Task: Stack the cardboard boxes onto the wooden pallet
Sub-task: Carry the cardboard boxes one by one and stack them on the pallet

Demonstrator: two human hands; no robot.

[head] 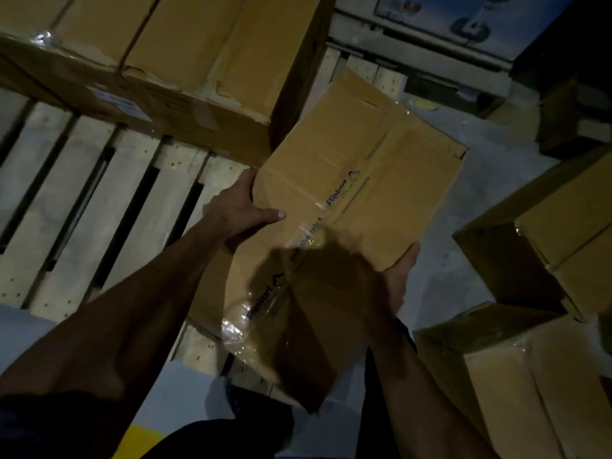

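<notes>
**Inspector:** Box (334, 200) in transit, carried in both hands above the near right corner of the wooden pallet (66, 200). It sits tilted, partly over the slats and partly over the floor (440, 286).

**Clerk:** How is it held?

**Inspector:** The left hand (243, 210) grips the left edge, thumb lying across the top face and fingers curled under. The right hand (399, 273) cups the right edge from beneath, fingers wrapped out of sight. Opposed grips on two sides, in my judgement to steady a wide load while it is steered into place.

**Clerk:** Where would it go?

**Inspector:** Likely the bare slats beside the stacked boxes (185, 58), which fill the pallet's far edge. Packing from the far side leaves the near side open for loading.

**Clerk:** Any markings?

**Inspector:** "Flipkart" is printed repeatedly on the clear tape along the centre seam; the smaller wording beside it is not legible. A white label (116, 101) on the stacked boxes is too blurred to read.

**Clerk:** Remaining stock?

**Inspector:** Further boxes (559, 246) wait on the floor to the right.
</notes>
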